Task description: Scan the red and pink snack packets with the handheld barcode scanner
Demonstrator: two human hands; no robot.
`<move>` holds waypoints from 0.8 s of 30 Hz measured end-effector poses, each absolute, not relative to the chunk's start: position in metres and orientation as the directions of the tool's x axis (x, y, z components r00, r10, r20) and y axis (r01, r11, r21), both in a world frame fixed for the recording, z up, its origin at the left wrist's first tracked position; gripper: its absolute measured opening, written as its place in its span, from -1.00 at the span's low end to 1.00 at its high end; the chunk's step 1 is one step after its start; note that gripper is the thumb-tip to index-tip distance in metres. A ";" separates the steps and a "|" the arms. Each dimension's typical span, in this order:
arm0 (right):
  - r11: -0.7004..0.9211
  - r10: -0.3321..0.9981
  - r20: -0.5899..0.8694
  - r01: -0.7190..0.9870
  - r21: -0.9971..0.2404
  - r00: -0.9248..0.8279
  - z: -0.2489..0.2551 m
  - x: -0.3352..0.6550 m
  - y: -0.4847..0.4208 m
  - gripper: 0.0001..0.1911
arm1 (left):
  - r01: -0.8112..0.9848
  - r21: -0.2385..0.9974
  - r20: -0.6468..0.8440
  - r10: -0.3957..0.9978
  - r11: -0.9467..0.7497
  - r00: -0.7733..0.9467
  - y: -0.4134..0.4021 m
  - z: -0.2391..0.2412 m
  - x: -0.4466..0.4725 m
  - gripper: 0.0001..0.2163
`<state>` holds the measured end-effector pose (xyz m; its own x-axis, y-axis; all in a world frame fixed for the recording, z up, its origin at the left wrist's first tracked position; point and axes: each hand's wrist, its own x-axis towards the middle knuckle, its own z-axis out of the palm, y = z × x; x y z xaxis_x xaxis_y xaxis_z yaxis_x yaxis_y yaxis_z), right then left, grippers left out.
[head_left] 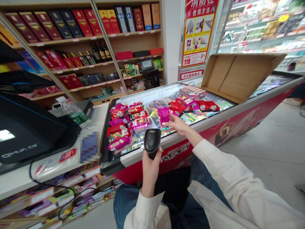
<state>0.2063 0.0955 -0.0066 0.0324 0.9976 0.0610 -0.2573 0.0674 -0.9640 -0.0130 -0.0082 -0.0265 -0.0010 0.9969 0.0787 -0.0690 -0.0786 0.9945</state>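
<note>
Clenched around the black scanner (pixel 152 143), my left hand (pixel 150 168) holds it upright. My right hand (pixel 179 124) pinches a purple packet (pixel 164 115) over the freezer (pixel 250 117), at one o'clock from the scanner, just beside it.

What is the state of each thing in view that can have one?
Black handheld barcode scanner: held upright in the left hand.
Purple plastic snack packet: held upright by the right hand, over the red chest freezer.
Brown cardboard box: open, on its side.
Clear plastic water bottle: lying on the white counter.
</note>
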 end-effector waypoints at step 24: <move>0.111 0.990 0.055 -0.461 -0.880 0.132 -0.003 0.230 0.092 -0.40 | 0.024 0.996 0.076 0.973 -0.083 0.217 -0.014 -0.022 0.013 -0.69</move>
